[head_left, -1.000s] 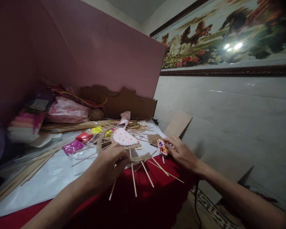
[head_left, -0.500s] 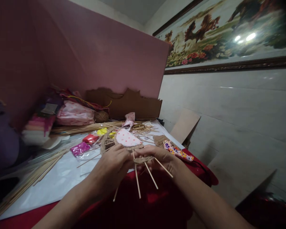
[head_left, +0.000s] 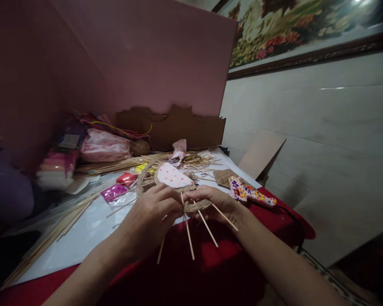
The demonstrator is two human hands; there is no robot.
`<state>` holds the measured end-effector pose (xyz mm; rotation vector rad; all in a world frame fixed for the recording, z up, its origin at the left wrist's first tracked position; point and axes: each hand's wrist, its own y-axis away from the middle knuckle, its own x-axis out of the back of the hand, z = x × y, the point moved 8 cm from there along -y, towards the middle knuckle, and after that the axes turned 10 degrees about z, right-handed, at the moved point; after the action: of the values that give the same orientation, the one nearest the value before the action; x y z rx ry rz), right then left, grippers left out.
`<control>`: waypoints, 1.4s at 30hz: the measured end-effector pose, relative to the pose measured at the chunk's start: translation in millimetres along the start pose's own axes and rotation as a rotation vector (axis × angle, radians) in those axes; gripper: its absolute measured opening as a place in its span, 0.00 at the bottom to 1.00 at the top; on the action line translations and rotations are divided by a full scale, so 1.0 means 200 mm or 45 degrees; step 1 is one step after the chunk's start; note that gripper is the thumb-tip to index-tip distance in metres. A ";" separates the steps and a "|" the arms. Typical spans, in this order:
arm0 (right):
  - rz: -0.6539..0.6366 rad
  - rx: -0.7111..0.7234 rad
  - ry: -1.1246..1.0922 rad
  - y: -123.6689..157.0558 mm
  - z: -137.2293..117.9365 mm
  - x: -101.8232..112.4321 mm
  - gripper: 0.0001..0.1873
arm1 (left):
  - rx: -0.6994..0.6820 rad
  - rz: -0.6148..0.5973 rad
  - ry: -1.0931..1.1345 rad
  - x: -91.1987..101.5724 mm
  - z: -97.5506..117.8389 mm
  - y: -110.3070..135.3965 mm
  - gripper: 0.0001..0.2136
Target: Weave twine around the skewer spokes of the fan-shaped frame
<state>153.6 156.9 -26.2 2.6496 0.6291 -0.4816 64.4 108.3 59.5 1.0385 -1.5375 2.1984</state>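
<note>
Between my hands is a round piece woven of brown twine over thin wooden sticks [head_left: 206, 227], its stick ends jutting outward. A half-round of white cloth with red dots [head_left: 174, 175] covers part of its middle. My left hand [head_left: 158, 210] is closed at the near left of the twine rim [head_left: 198, 207], fingers bent and pressed together. From the right, my right hand [head_left: 215, 202] grips the piece, thumb on top near the rim and the other fingers mostly hidden beneath.
Bundled sticks [head_left: 51, 236] lie along the table's left. Purple [head_left: 113, 193] and red packets [head_left: 127, 178] sit beyond my left hand. A twine ball [head_left: 140, 147] rests at the back before torn cardboard [head_left: 172, 127]. Flowered cloth [head_left: 250, 193] lies at right on red cloth.
The view has tilted down and shifted slightly left. My left fingers have lifted a little and bent at the rim, while my right hand keeps its hold on the woven piece.
</note>
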 end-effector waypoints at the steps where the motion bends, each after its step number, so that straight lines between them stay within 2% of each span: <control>1: 0.013 0.011 -0.010 0.00 0.00 0.00 0.08 | 0.001 0.000 -0.006 0.00 0.00 0.00 0.07; 7: 0.025 0.025 -0.080 -0.02 0.01 0.02 0.08 | -0.053 0.047 -0.058 0.01 0.03 -0.01 0.07; 15: 0.088 0.045 -0.035 -0.02 0.00 0.03 0.07 | -0.086 0.109 -0.106 0.02 0.06 -0.02 0.08; 20: 0.142 0.041 -0.031 -0.02 0.01 0.04 0.08 | -0.117 0.095 -0.082 0.02 0.08 -0.03 0.09; 27: 0.106 0.060 -0.002 -0.01 0.00 0.03 0.11 | -0.074 0.073 -0.040 0.01 0.05 -0.02 0.09; 35: 0.126 0.094 -0.010 0.00 -0.02 0.02 0.12 | -0.136 0.074 -0.118 0.02 0.07 -0.02 0.09; 42: 0.144 0.095 0.000 0.00 -0.02 0.03 0.12 | -0.120 0.080 -0.159 0.01 0.06 -0.01 0.09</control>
<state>160.2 161.4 -25.4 2.7375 0.4660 -0.4814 67.9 98.2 64.3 1.1323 -1.7320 2.1137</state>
